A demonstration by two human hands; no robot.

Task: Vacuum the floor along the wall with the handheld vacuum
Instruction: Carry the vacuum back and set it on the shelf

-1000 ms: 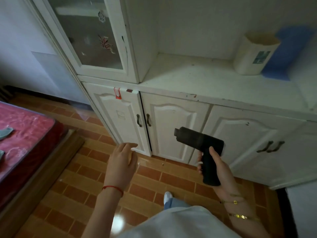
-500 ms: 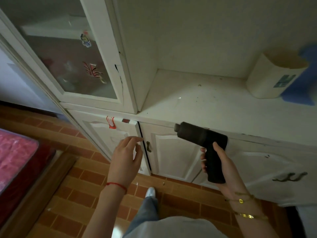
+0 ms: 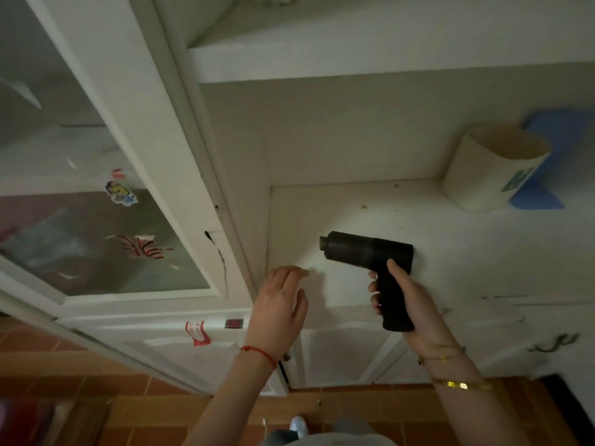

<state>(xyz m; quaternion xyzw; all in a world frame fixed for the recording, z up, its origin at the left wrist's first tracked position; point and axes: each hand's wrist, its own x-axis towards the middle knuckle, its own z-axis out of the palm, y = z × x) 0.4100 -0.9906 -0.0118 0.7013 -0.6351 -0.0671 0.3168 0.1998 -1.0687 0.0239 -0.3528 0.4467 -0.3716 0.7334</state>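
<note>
— So, from the head view, where has the vacuum got to?

— Up, not down. The matte black pistol-shaped handheld vacuum sits in the right hand, whose fingers are wrapped tight round the grip, and its barrel points left over the worn white countertop of the cupboard. A second ago that nozzle was level with the lower doors; now it hangs above the counter, near the inner corner.

— And the other hand?

— The left hand, with a thin red thread bracelet at the wrist, is empty, fingers spread and loose, reaching toward the counter edge just beside the nozzle. It has risen along with the vacuum.

— What about the floor?

— The orange-brown tiled floor has slid to the bottom of the view. Earlier it filled most of the lower frame; the person has straightened up and stepped closer, so the glass cabinet door with stickers now looms on the left.

— Does that help the job?

— I'd say not yet. The strip of floor along the wall is well below the nozzle, so the vacuuming there looks not begun or paused. There are specks on the counter near the cream paper cup, and she may mean to catch those first, though I can't tell
</note>
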